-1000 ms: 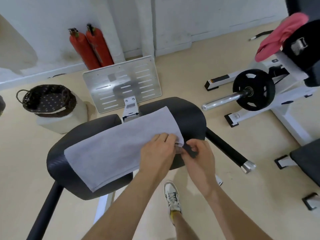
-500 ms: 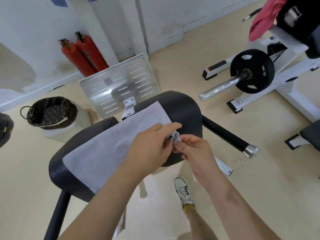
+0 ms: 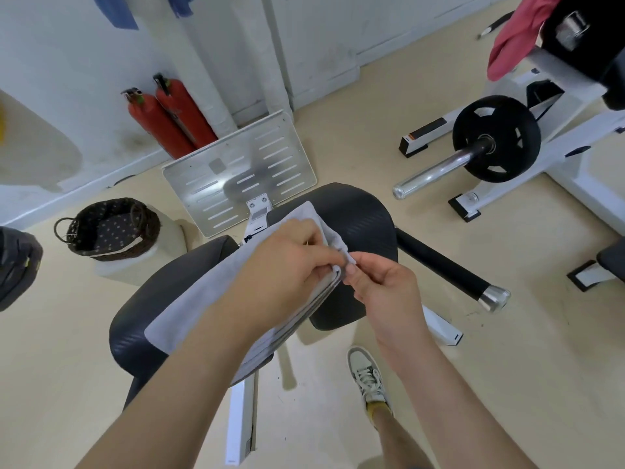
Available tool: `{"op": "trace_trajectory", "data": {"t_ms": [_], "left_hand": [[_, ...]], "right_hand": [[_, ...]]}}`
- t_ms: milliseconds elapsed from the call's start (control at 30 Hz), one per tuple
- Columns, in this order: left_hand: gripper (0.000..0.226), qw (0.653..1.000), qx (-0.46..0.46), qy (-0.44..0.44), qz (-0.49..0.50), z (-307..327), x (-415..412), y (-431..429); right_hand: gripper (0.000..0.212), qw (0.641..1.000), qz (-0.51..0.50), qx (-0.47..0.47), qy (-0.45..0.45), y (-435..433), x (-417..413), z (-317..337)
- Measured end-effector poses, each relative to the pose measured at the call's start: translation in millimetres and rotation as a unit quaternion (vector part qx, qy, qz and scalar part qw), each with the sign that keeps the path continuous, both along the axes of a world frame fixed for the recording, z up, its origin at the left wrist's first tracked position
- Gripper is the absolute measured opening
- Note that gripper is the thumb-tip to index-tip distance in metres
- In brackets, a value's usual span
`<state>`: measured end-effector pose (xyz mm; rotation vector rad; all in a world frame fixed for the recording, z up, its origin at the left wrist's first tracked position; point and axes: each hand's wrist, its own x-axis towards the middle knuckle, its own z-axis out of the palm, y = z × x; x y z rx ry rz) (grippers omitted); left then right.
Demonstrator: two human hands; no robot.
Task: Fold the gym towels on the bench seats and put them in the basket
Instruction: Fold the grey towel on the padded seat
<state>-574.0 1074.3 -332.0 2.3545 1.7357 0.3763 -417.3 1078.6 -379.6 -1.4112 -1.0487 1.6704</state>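
The left hand [image 3: 287, 262] curls over the right-hand end of the grey towel [image 3: 189, 309], fingers closed on the cloth. The right hand [image 3: 382, 286] meets it there, thumb and forefinger pinching the same corner. Under the left palm several layered edges show in a stack, so the towel looks folded more than once, with the corners being squared up. Its near edge is raised off the split bench seat [image 3: 358, 214], while the left end lies on the left pad.

Progress looks early. The basket [image 3: 148, 214] sits on a low block to the far left, its dotted liner bare of any towel I can see. A pink towel [image 3: 510, 42] hangs over the machine at the far right, likely waiting its turn.

The way to the basket looks open — over the left pad, then a short stretch of floor [image 3: 338, 113]. The tilted metal footplate [image 3: 236, 170] stands just right of that line. To the right, a black handle bar [image 3: 446, 269] juts from the seat. The barbell [image 3: 439, 167] end points this way from farther off, narrowing the route to the pink towel.
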Motion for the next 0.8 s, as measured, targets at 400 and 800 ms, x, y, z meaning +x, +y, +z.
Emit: {"op": "trace_trajectory", "data": {"t_ms": [400, 800], "left_hand": [[0.008, 0.994, 0.056, -0.058, 0.077, 84.5, -2.1, 0.2], [0.01, 0.989, -0.096, 0.015, 0.109, 145.1, -33.5, -51.2]], "right_hand": [[0.013, 0.977, 0.18, 0.107, 0.041, 25.6, 7.5, 98.3], [0.011, 0.925, 0.279, 0.243, -0.082, 51.1, 49.7, 222.0]]}}
